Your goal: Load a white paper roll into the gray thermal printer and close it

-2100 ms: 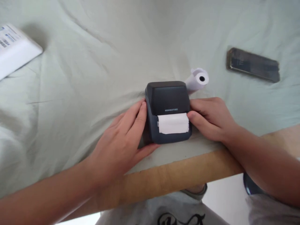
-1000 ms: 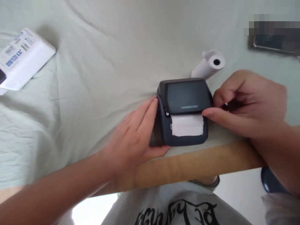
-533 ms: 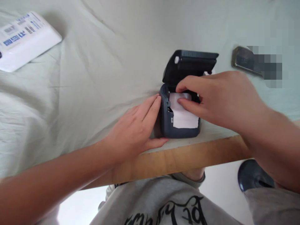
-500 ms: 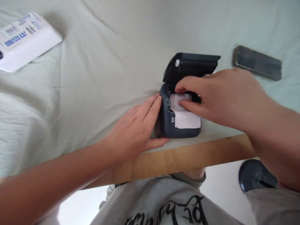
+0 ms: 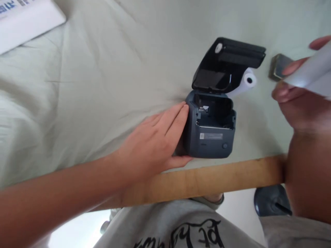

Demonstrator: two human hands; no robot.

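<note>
Open-lidded printer (image 5: 212, 143) on pale cloth (image 5: 103, 69) (creased) | wooden edge (image 5: 207, 182) | white floor (image 5: 239, 209) below

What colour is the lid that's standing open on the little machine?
The lid is mostly black; the head view shows it best.

The printer (image 5: 212, 146) is slate blue, its lid (image 5: 238, 53) black, paper (image 5: 310, 72) white, cloth (image 5: 129, 69) pale green, garment (image 5: 165, 222) black-lettered grey.
</note>
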